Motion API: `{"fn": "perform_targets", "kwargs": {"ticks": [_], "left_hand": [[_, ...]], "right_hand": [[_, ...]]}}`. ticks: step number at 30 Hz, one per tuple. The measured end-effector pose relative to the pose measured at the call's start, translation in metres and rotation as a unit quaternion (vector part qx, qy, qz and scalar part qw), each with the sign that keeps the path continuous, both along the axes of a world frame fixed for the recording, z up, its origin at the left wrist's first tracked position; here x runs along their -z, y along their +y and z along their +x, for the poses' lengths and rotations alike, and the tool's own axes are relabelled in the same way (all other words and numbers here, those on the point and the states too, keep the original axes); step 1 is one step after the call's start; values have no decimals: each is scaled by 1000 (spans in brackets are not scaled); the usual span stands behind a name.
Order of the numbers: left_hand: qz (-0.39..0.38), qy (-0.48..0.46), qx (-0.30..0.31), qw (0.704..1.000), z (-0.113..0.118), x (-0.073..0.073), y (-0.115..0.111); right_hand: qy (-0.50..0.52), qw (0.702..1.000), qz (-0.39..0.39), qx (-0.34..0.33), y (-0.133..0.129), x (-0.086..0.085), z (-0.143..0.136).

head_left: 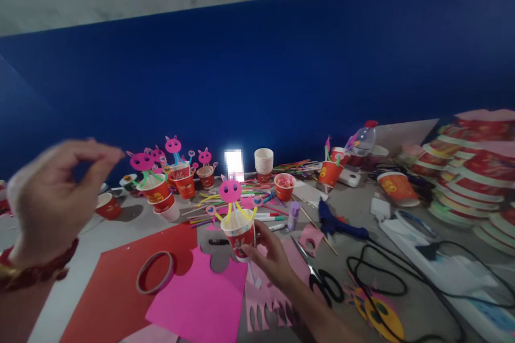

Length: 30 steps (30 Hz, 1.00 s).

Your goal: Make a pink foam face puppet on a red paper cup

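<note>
My right hand (273, 252) is wrapped round a red and white paper cup (241, 236) and holds it upright above the table. From the cup rises a pink paper face (230, 191) with pointed ears and dark eyes, on a pale straw, flanked by yellow stems that carry small pink hearts. A white straw end shows below the cup. At the left, my left hand (60, 198) is raised, slightly blurred, its thumb and fingertips pinched together. Whether anything is in that pinch I cannot make out. Beneath the cup lies cut magenta paper (201, 300).
Finished-looking cup figures (153, 187) stand at back left. A tape roll (155, 273) lies on red paper. Scissors (317, 273), a glue stick (293, 216), and a blue glue gun (341, 222) with a trailing black cord are to the right. Cup stacks (475, 182) crowd the far right.
</note>
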<state>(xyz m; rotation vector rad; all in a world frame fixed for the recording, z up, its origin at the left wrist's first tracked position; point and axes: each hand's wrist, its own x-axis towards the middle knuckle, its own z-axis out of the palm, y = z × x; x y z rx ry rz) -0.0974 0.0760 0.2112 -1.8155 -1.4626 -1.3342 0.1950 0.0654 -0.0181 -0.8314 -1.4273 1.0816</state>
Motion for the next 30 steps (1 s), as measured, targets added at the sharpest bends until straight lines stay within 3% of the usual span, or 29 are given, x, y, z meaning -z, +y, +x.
{"fn": "perform_targets", "kwargs": {"ticks": [2,4,6,8,12,14,18,21,25,27,30], "left_hand": [[-115,31,-31,992,-33,32,-16],[-207,25,-17,978,-62,62,-30],[-324,20,17,946,-82,84,-41],[-374,-7,47,926,-86,96,-46],[-352,-15,80,932,-54,105,-33],[-331,9,139,933,-26,106,-17],[-317,46,210,924,25,102,20],[-337,57,248,906,44,94,37],[-317,19,190,929,27,95,34],[-310,8,138,941,0,104,20],[-292,-35,5,956,-54,119,-19]], "right_hand": [[12,1000,-9,-8,0,-1,0],[30,999,-30,-15,-1,0,-1],[48,997,-45,-29,-2,3,-1],[50,997,-46,-39,-2,6,-1],[38,997,-55,-41,-3,11,-2],[44,996,-64,-51,-3,11,-3],[38,996,-65,-52,-4,9,-3],[18,997,-55,-41,-4,7,-2],[10,999,-44,-22,-2,6,-1],[17,999,-43,-8,-1,5,0],[20,999,-45,9,1,4,1]]}}
